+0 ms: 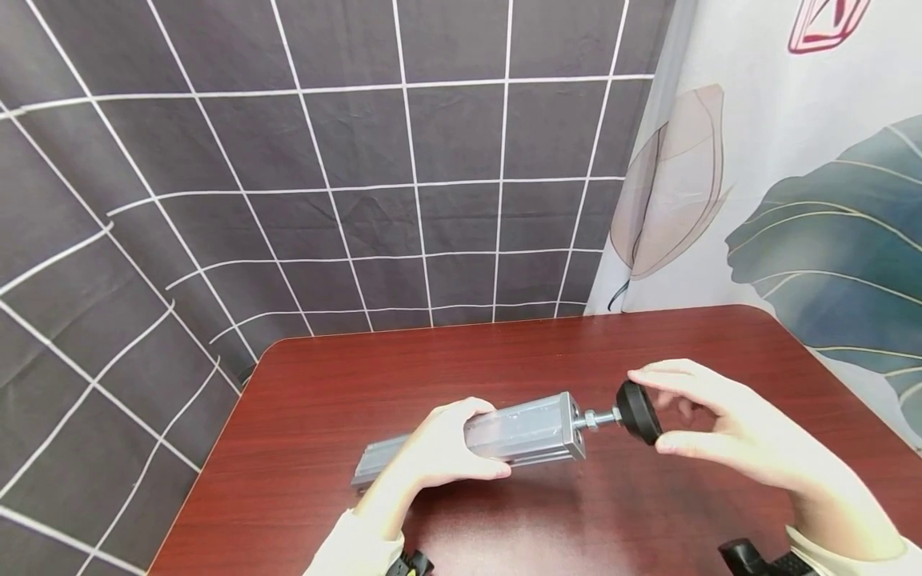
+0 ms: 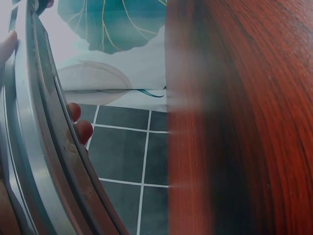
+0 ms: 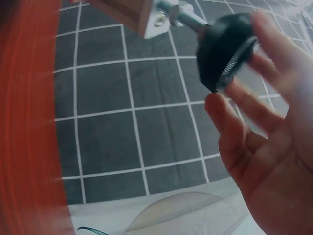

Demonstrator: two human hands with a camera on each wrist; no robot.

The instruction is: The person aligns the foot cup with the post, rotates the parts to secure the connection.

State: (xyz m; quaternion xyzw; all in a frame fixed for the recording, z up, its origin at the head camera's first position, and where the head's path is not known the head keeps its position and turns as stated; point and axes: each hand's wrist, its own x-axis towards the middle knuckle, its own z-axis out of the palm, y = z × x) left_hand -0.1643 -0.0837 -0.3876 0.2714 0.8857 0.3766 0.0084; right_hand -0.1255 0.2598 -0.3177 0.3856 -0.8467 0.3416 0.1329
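A long silver aluminium profile (image 1: pixel 519 428) with grooved sides is held slantwise over the table. From the square plate at its right end comes a threaded rod (image 1: pixel 601 418) with nuts on it, carrying a black round foot (image 1: pixel 637 412). My left hand (image 1: pixel 450 448) grips the profile around its middle, thumb on the near side; in the left wrist view fingertips (image 2: pixel 83 131) show past its edge. At the rod's end, my right hand (image 1: pixel 720 424) pinches the foot's rim between thumb and fingers. The right wrist view shows the black foot (image 3: pixel 225 51) with the right fingers slightly blurred.
A reddish-brown wooden table (image 1: pixel 324 376) lies beneath both hands. Behind it hangs a dark grey curtain with white grid lines (image 1: pixel 360 144), and at the right a white curtain with leaf prints (image 1: pixel 850 232). Black straps show at both wrists.
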